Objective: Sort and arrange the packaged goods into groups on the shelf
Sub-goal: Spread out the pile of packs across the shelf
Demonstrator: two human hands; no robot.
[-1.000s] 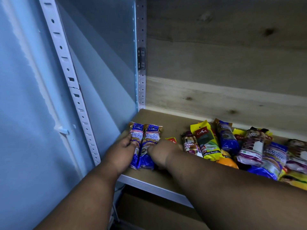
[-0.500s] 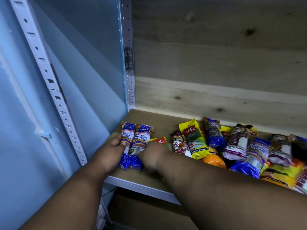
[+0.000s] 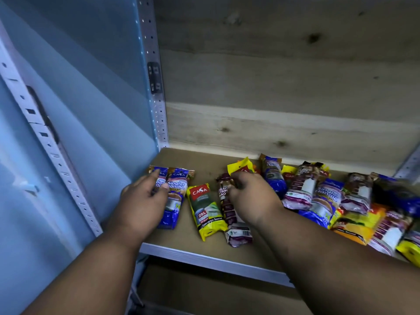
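Observation:
Two blue "Singlet Handle" packets [image 3: 176, 194] lie side by side at the shelf's left end. My left hand [image 3: 142, 204] rests on them, fingers spread over the left one. A yellow-green packet [image 3: 205, 210] lies beside them, uncovered. Right of it is a maroon drawstring-bag packet [image 3: 229, 214]. My right hand [image 3: 251, 197] is curled over that packet's upper part and pinches the lower edge of another yellow packet [image 3: 239, 168] behind it. A mixed pile of packets [image 3: 329, 196] fills the shelf's right side.
The brown shelf board [image 3: 181, 239] has a grey metal front edge. A perforated white upright [image 3: 156, 87] stands at the back left corner and a blue side panel [image 3: 91, 110] closes the left. Wooden boards form the back wall [image 3: 284, 87].
My right hand has lifted off the blue packets and moved right to the maroon and yellow packets, uncovering the yellow-green packet. My left hand stays on the blue packets.

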